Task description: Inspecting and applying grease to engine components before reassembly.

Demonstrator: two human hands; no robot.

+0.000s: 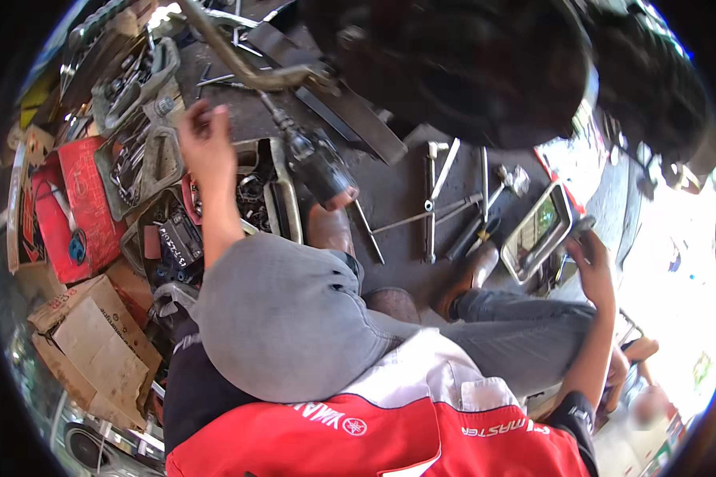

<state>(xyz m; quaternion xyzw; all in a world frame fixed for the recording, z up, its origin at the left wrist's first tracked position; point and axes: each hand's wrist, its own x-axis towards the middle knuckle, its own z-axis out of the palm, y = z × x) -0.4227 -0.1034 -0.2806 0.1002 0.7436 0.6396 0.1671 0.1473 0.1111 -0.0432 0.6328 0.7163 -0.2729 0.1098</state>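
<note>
My left hand (208, 147) is raised at the upper left beside the open tool trays, thumb and curled fingers apart, with nothing visible in it. Near it a bent metal bar (254, 77) and a dark cylindrical part (324, 173) jut out below a large dark machine (445, 63). My right hand (593, 266) is at the right, fingers curled against a grey round-ended piece (584, 224) by the corner of a pale-rimmed rectangular tray (511, 256). What its fingers grip is partly hidden.
Wrenches (430, 203), a T-shaped bar (485, 183) and pliers (483, 234) lie on the dark floor between my feet. At the left are a grey tool tray (103, 171), a red box (91, 199) and a torn cardboard box (95, 350). Another person (640, 374) is at the lower right.
</note>
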